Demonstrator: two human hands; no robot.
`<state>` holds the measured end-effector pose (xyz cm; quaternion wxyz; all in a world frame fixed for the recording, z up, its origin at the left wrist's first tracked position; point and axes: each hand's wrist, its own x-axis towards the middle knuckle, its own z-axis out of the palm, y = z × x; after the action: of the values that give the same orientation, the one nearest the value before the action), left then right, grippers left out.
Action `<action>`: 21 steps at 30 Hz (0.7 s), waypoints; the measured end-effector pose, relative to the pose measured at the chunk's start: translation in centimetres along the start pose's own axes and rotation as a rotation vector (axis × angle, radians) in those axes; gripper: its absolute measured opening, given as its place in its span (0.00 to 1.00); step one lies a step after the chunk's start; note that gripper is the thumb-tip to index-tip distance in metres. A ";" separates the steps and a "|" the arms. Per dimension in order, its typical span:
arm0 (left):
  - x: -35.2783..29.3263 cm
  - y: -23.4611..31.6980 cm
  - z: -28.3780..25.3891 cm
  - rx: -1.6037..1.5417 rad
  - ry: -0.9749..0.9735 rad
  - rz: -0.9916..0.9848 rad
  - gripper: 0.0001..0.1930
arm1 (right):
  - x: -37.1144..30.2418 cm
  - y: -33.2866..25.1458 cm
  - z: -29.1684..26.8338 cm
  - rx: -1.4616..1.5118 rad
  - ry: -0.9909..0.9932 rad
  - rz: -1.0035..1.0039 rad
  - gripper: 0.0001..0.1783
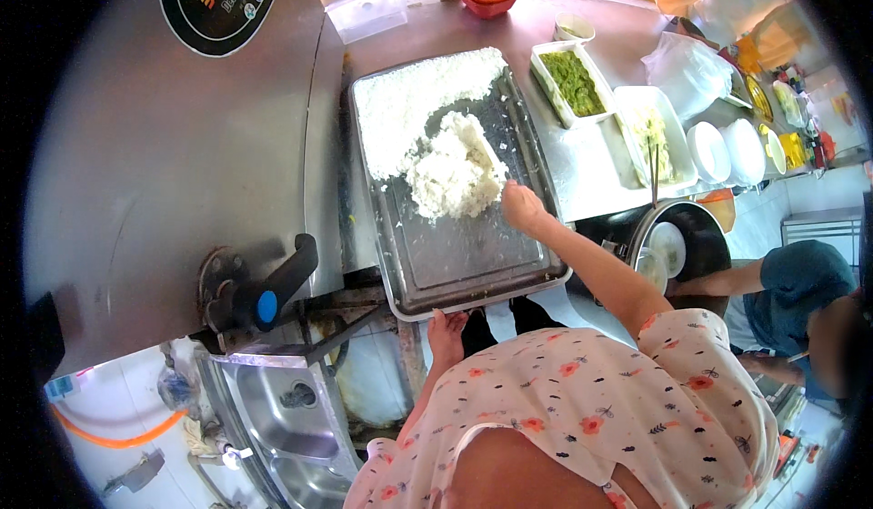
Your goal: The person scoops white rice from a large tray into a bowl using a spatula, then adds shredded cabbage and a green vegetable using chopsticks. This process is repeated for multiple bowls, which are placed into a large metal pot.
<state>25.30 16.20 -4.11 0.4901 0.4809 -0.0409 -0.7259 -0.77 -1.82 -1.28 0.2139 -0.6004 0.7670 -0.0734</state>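
Note:
A large rectangular metal tray (459, 253) holds white crumbly food, perhaps cooked rice. Part of the food (400, 100) is spread over the far left of the tray, and a loose heap (450, 173) rises in the middle. At the heap's right side my right hand (523, 207) is closed on a pale flat scraper (489, 152), its lower part sunk in the food. My left hand (446, 334) grips the tray's near rim, its fingers partly hidden.
A green-filled container (571, 82), a pale-filled container (650, 136) and white bowls (709, 153) stand to the right. Beyond them, a co-worker (791, 282) reaches to a black wok (700, 236). A steel cabinet with a black handle (291, 277) borders the left; a sink (282, 400) lies below.

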 end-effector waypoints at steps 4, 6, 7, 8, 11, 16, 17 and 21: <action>0.0 0.2 -0.3 -0.030 -0.014 -0.010 0.14 | 0.6 0.3 -3.2 0.042 0.129 0.153 0.10; 0.2 0.0 -0.2 -0.039 -0.057 -0.003 0.13 | 1.8 2.9 -4.0 0.028 0.146 0.130 0.10; 0.2 0.0 -0.4 -0.045 -0.072 0.003 0.13 | 1.8 3.2 -4.1 0.001 0.116 0.132 0.11; 0.4 -0.2 -0.8 -0.038 -0.070 -0.001 0.14 | 0.7 2.5 -3.0 -0.040 0.108 0.033 0.11; 0.9 -0.4 -1.2 -0.036 -0.076 -0.019 0.14 | 1.2 0.9 -0.8 0.013 0.038 0.126 0.13; 0.5 0.5 -1.8 -0.072 -0.184 0.008 0.13 | 6.3 1.1 -5.8 0.040 0.239 0.164 0.12; 0.8 0.5 -1.9 -0.054 -0.162 -0.001 0.13 | 7.2 2.1 -6.4 0.007 0.245 0.144 0.12; 1.2 1.1 -3.1 -0.014 -0.087 0.004 0.12 | 5.3 0.9 -2.4 0.036 0.144 0.037 0.12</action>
<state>28.23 16.01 -5.93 0.4925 0.4452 -0.0580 -0.7456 -3.61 -7.00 -0.73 0.1700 -0.5755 0.7900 -0.1262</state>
